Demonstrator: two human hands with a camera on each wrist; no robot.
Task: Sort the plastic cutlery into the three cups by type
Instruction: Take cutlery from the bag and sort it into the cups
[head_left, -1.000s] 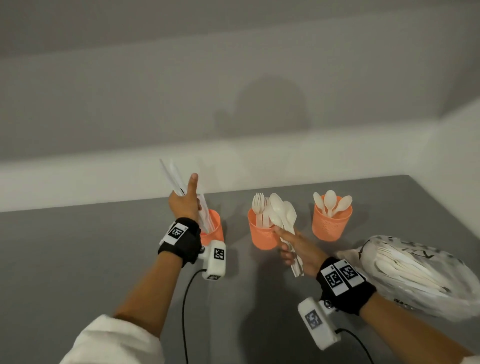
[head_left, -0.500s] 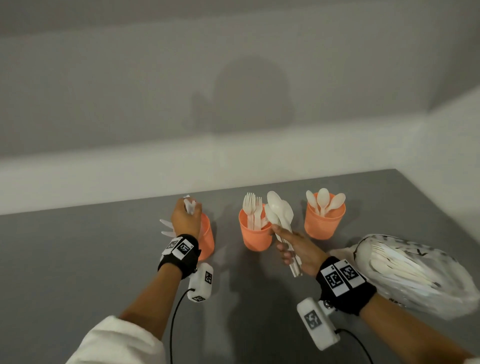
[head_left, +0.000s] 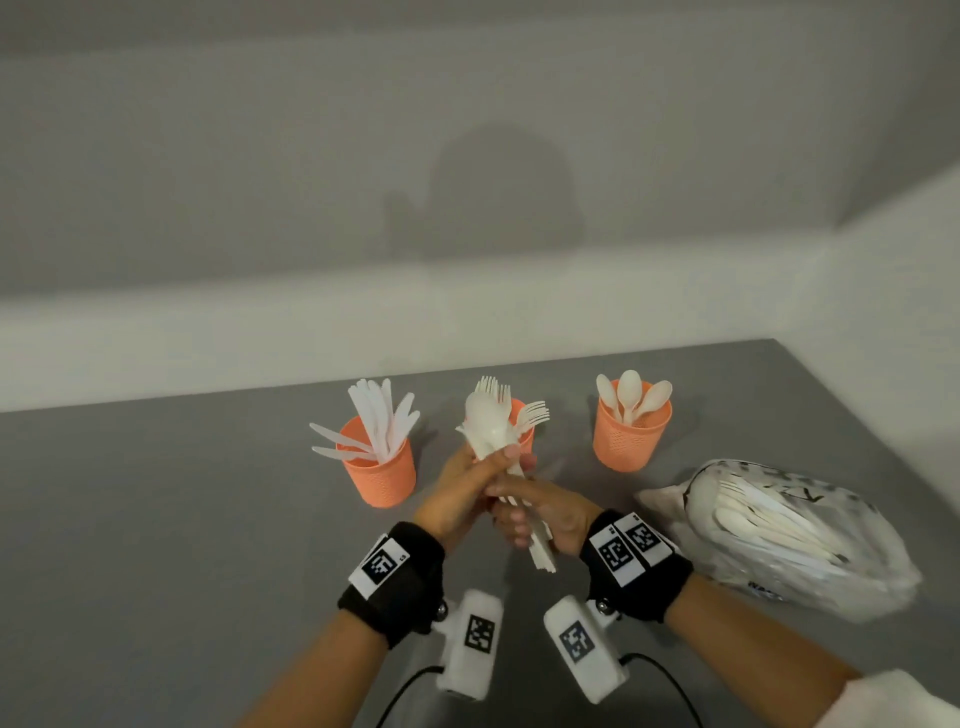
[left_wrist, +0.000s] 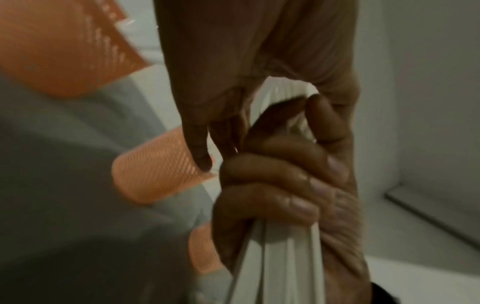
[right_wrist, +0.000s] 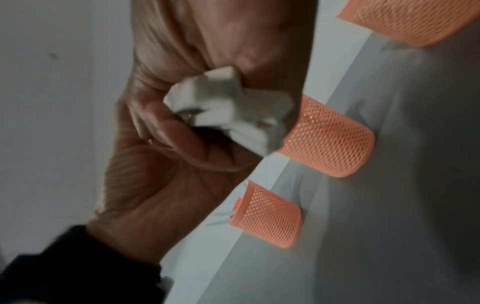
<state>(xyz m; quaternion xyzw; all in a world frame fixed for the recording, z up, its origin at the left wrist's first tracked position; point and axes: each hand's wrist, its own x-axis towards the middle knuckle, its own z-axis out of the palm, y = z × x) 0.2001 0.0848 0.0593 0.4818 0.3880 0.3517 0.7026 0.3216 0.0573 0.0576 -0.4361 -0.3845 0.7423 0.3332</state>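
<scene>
Three orange mesh cups stand in a row: the left cup holds knives, the middle cup forks, the right cup spoons. In front of the middle cup both hands meet on one bundle of white cutlery with spoon bowls on top. My right hand grips the handles low down; their ends stick out of the fist. My left hand wraps the bundle just above, thumb across it. In the left wrist view the right hand's fingers curl round the handles.
A crinkled plastic bag with more white cutlery lies on the grey table to the right of my right wrist. A pale wall runs behind the cups, and another closes the table's right side.
My left hand has left its knives in the left cup and moved right to the bundle, which it now grips together with the right hand. The right hand has stayed near the middle cup.
</scene>
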